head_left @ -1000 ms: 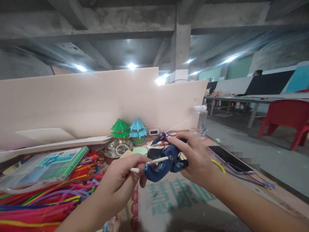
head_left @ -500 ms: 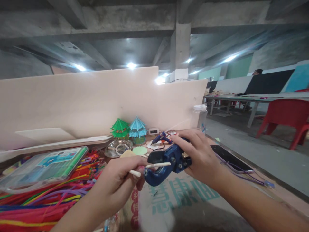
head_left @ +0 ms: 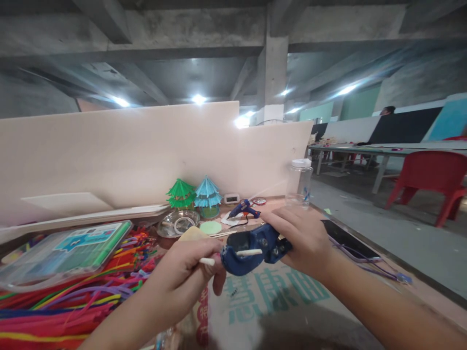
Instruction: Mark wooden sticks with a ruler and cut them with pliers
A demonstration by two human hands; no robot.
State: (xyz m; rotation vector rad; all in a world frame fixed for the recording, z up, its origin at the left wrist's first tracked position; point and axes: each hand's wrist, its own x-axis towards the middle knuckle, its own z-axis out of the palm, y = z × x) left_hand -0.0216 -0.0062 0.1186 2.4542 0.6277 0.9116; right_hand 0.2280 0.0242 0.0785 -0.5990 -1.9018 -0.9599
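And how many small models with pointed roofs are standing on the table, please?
2. The green model stands behind the shiny dish; the blue model is just to the right of the green one. Both are clearly visible; none seems hidden.

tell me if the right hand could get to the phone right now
Probably not without freeing itself: the right hand is holding the blue cutter. The way otherwise looks free: the phone lies close by, and nothing seems to stand between.
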